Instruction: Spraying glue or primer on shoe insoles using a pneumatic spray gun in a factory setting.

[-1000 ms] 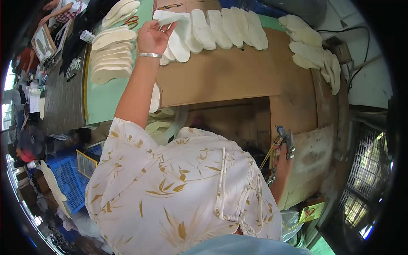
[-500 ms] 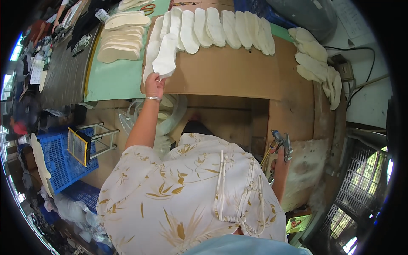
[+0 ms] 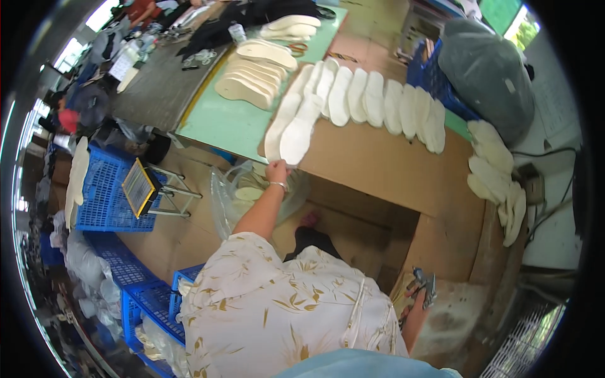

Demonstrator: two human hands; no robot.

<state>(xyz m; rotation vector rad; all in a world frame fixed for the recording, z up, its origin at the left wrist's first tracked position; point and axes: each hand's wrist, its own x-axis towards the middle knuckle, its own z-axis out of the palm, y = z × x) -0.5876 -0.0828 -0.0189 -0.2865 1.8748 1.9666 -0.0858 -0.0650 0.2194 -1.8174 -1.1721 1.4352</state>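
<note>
My left hand (image 3: 278, 171) is closed on the near end of a white insole (image 3: 301, 131) at the near left corner of the brown board (image 3: 372, 157). Beside that insole, on its left, lies another pale insole (image 3: 282, 128). Behind them, a row of several white insoles (image 3: 374, 99) runs along the far edge of the board, overlapping towards the right. Low on the right, my right hand (image 3: 413, 307) is wrapped round a metal spray gun (image 3: 426, 288), held apart from the insoles. Its lower fingers are partly hidden.
Cream insoles (image 3: 252, 75) are stacked on the green tabletop (image 3: 208, 123), near orange-handled scissors (image 3: 297, 49). More insoles (image 3: 491, 170) lie at the right edge. A plastic bag (image 3: 230, 195) sits under the table; a stool (image 3: 173, 192) and blue crates (image 3: 110, 189) stand left.
My view has swung, so the table and both hands appear lower and further right. My left hand still grips the insole, and my right hand still holds the spray gun.
</note>
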